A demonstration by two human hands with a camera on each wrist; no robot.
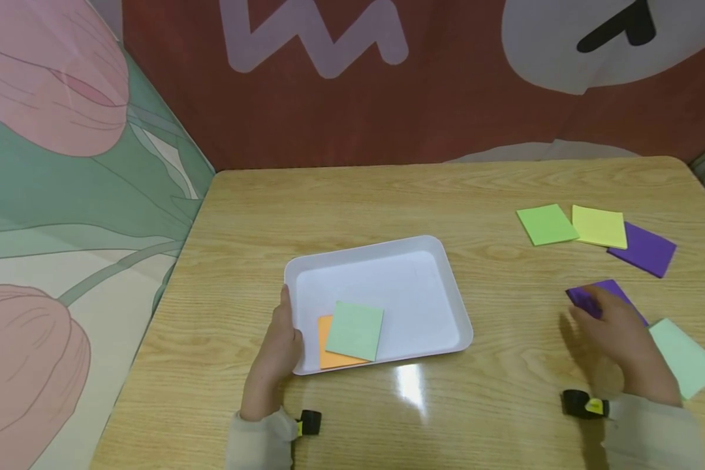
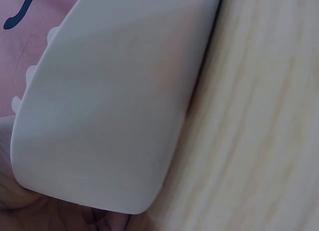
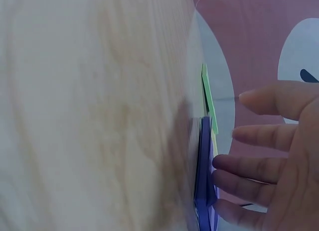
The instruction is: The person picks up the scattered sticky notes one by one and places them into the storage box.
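A white tray (image 1: 423, 245) sits mid-table with a mint green note (image 1: 354, 329) lying over an orange note (image 1: 328, 358) in its near left corner. My left hand (image 1: 276, 352) grips the tray's near left rim, thumb up along the edge. The left wrist view shows the tray's outer wall (image 2: 114, 101) close up, with my palm (image 2: 30, 211) under it. My right hand (image 1: 617, 333) lies over a purple note (image 1: 587, 297) on the table to the right. Its straight fingers (image 3: 249, 166) touch the edge of that purple note (image 3: 204, 181).
Farther back on the right lie a green note (image 1: 546, 224), a yellow note (image 1: 599, 226) and another purple note (image 1: 643, 250). A mint note (image 1: 687, 356) lies beside my right wrist. Patterned fabric walls close off the table's left and far sides.
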